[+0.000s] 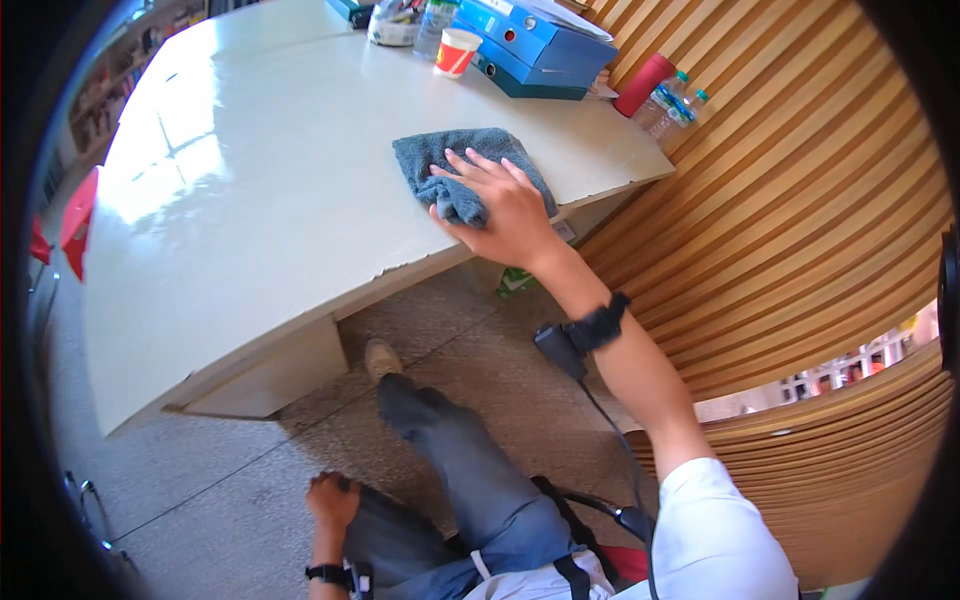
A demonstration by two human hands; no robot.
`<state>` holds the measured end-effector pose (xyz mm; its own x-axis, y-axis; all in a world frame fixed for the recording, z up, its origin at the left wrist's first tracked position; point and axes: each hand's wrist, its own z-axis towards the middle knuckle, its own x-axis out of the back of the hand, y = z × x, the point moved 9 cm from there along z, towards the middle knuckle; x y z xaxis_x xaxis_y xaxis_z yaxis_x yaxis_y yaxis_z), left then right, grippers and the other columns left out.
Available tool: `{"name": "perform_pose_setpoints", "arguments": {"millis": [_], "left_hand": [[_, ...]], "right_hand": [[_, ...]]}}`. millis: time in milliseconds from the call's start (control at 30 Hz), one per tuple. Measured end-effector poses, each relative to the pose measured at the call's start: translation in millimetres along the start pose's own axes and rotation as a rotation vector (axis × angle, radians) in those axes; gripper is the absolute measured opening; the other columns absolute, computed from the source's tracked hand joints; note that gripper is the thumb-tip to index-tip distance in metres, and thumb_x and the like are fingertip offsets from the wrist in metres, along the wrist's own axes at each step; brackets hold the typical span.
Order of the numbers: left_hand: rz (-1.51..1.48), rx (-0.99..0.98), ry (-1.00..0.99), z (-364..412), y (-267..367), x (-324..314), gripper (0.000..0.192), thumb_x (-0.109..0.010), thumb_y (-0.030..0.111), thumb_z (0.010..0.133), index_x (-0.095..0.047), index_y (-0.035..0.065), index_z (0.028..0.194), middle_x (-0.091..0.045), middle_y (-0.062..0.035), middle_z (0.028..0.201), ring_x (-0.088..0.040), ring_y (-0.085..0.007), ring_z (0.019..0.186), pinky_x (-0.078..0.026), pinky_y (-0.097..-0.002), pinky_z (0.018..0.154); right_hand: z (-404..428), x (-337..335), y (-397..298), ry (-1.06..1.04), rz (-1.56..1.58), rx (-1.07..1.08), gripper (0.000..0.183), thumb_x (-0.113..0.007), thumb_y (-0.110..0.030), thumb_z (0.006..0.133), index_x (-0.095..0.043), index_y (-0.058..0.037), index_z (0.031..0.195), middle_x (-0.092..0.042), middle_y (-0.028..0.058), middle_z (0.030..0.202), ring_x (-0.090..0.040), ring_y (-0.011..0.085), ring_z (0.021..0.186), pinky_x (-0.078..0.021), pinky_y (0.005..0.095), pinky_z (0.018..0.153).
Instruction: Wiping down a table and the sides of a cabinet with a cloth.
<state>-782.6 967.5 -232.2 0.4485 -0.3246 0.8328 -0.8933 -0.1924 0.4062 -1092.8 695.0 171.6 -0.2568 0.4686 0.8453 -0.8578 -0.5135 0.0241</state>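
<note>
A grey-blue terry cloth point(469, 142) lies folded on the white tabletop, close to the desk's near edge. Its middle is bunched up between the thumb and fingers of my right hand point(510, 214), whose fingers press flat over the rest of it. Lower down, away from the desk, my left hand point(331, 501) rests on my knee in grey trousers. How far its fingers are closed is hard to make out.
Behind the cloth stand a red-and-white paper cup point(455, 56), stacked blue binders point(536, 45), a red tumbler point(645, 84) and plastic bottles point(667, 109). A slatted wood wall point(765, 195) borders the right. The desk's front edge point(405, 268) is chipped. A cable point(619, 435) hangs by my right arm.
</note>
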Motion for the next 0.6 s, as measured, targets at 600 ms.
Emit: {"name": "perform_pose_setpoints", "arguments": {"millis": [600], "left_hand": [[0.029, -0.215, -0.374, -23, 50, 20, 0.05, -0.057, 0.043, 0.092, -0.064, 0.0096, 0.128, -0.072, -0.0176, 0.111, -0.067, -0.0399, 0.108, -0.053, -0.0573, 0.091]], "right_hand": [[12, 12, 2, -0.402, 0.046, -0.353, 0.074, -0.072, -0.042, 0.081, -0.049, -0.0208, 0.148, -0.035, 0.0108, 0.162, -0.031, 0.0327, 0.149, -0.0206, 0.0587, 0.117]]}}
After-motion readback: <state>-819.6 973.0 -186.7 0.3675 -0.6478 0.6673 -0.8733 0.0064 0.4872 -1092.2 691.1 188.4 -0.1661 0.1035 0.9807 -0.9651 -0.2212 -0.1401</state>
